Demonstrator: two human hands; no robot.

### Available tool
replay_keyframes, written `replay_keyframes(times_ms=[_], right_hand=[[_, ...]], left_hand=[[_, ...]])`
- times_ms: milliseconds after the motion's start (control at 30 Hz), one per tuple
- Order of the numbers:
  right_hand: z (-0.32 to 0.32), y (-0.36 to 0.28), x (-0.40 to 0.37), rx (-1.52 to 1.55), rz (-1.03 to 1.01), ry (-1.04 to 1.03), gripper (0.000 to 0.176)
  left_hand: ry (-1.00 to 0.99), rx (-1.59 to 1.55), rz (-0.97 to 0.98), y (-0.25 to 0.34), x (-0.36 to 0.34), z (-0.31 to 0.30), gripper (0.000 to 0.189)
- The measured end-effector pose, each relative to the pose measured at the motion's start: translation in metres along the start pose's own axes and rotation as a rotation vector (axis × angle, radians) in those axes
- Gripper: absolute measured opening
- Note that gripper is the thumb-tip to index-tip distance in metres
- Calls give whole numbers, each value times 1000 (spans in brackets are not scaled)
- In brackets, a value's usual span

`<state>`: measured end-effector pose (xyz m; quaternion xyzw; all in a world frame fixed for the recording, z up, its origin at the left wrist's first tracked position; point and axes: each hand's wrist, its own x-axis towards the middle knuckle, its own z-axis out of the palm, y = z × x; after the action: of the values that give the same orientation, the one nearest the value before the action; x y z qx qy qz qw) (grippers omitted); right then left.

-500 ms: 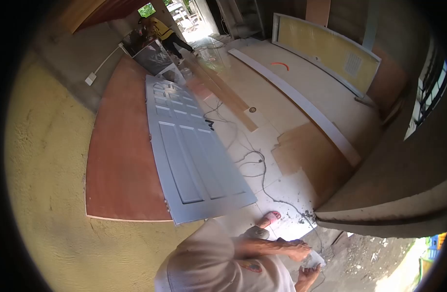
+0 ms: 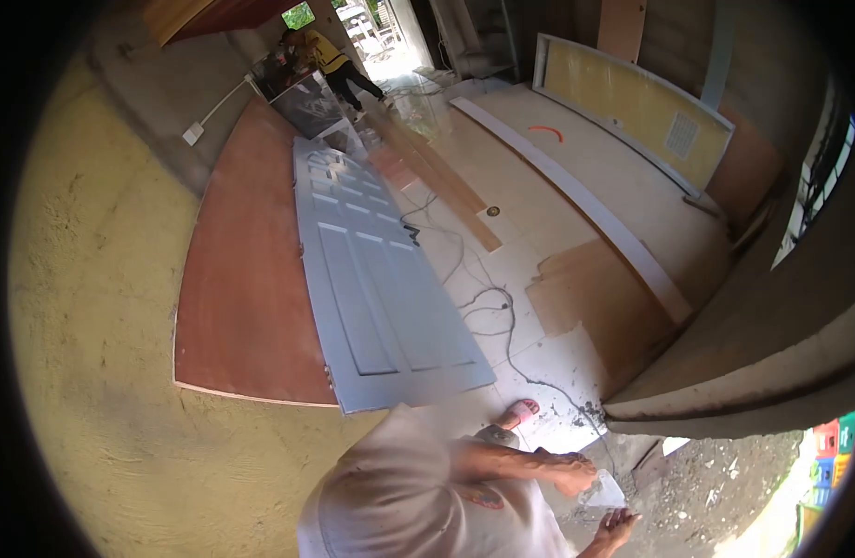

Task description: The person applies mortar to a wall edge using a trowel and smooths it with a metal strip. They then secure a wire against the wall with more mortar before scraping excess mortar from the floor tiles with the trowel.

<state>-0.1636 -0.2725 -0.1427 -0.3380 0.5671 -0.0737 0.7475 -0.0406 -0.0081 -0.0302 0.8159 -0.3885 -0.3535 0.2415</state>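
Now the right hand [image 2: 618,530] sits lower and farther from the pale sheet [image 2: 606,490] than a moment before. The sheet lies low at the floor's [image 2: 539,307] edge between both hands, too blurred to tell its long axis. With the arm outstretched, the left hand [image 2: 573,472] curls onto its corner. The right hand is open, fingers spread.

The door [image 2: 381,298] is smooth grey paint with a faint sheen; the plywood sheet [image 2: 246,298] is matt reddish wood. The wall [image 2: 83,325] is rough yellow plaster, the floor [image 2: 525,265] glossy tile, the pale piece [image 2: 606,491] matt.
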Motion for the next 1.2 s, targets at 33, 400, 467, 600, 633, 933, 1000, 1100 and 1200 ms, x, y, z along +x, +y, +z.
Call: replay_keyframes(times_ms=[33,400,467,600,633,933,1000,1100,1200], right_hand=[[2,4,2,-11,0,-9,52],[53,75,-92,-81,-32,-84,27],[47,84,-110,-83,-32,-26,32],[73,125,-125,-8,-3,42,37],[79,134,-130,-20,-4,47,36],[83,202,-156,173,-75,167,32],[70,225,-157,219,-61,193,31],[40,291,-116,-25,-194,200,31],[69,256,-159,275,-40,203,31]], left_hand=[[54,-73,-48,-3,-5,2,19],[369,-73,-166,-41,-53,-95,35],[428,-28,-56,-32,-49,-127,33],[544,101,160,-34,-28,-203,29],[537,82,172,-29,-21,-219,28],[627,71,387,6,29,-275,25],[603,51,409,7,30,-277,24],[580,88,366,9,35,-278,23],[552,93,340,-4,43,-269,24]])
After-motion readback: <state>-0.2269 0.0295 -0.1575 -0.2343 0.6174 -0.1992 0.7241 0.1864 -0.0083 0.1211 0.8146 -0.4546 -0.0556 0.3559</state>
